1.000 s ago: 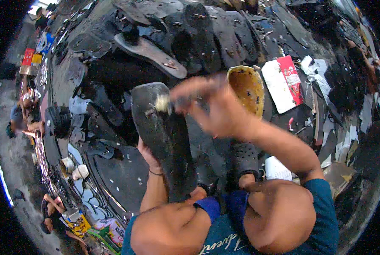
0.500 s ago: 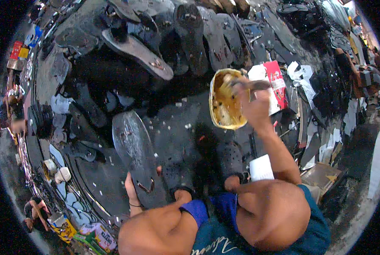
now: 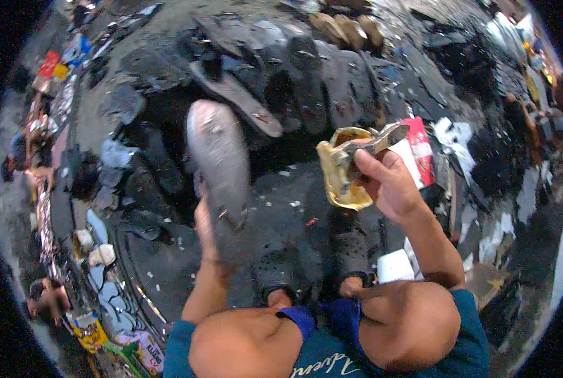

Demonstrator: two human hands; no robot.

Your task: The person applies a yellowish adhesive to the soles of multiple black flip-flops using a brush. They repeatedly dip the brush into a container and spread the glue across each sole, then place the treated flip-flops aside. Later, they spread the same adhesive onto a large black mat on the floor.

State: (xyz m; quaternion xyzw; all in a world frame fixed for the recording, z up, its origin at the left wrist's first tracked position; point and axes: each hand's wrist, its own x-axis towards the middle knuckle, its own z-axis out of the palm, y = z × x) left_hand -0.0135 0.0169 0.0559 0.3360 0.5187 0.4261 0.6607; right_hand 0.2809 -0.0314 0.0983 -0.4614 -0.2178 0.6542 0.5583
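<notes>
My left hand (image 3: 204,223) grips the near end of a long grey sandal sole (image 3: 220,151), its far end raised above the dark mat. Motion smears the sole a little, and its underside hides part of the fingers. In my right hand (image 3: 392,186) a brush (image 3: 387,137) is pinched by its flat, worn handle. Its pale, glue-coated bristle end hangs over the left side of a yellowish glue tub (image 3: 358,203). Brush and hand cover much of the tub's inside.
Dark sandal soles (image 3: 307,82) lie in a row beyond my hands. Beside the tub is a red and white box (image 3: 422,154). White scraps (image 3: 454,142) lie to the right; a white block (image 3: 395,264) sits by my right knee. Colourful packets (image 3: 140,349) are at lower left.
The sole and my left hand have come up and away from my knees. The brush has moved from inside the tub to above its left side. The whole view has shifted slightly.
</notes>
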